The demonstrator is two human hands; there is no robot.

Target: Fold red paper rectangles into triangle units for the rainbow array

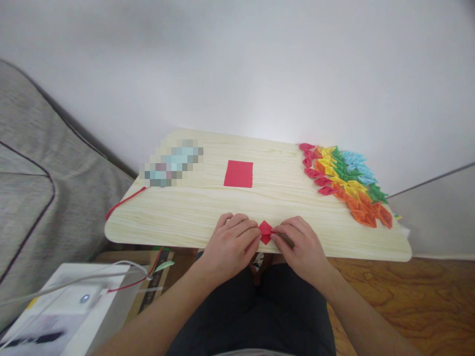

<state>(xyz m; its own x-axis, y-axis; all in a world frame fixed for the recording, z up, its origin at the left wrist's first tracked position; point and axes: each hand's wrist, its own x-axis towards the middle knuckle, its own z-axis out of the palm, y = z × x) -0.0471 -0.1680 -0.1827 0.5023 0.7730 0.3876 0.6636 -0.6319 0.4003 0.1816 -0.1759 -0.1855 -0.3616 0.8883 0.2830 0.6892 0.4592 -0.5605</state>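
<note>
Between my two hands, at the front edge of the table, is a small red folded paper [265,228] in a diamond shape with a crease across its middle. My left hand [235,240] pinches its left corner, fingers curled. On the other side, the thumb and fingertips of my right hand [300,242] grip the right corner. A flat red paper square [238,174] lies farther back on the table. To the right spreads a group of folded paper pieces [343,180] in red, orange, yellow, green and light blue.
The pale wood-grain table [200,202] stands against a white wall. A blurred-out light-blue object [174,163] with a red cord [126,202] lies at its left end. Below left, a white box [70,306] carries cables. A grey sofa [55,188] is at the left.
</note>
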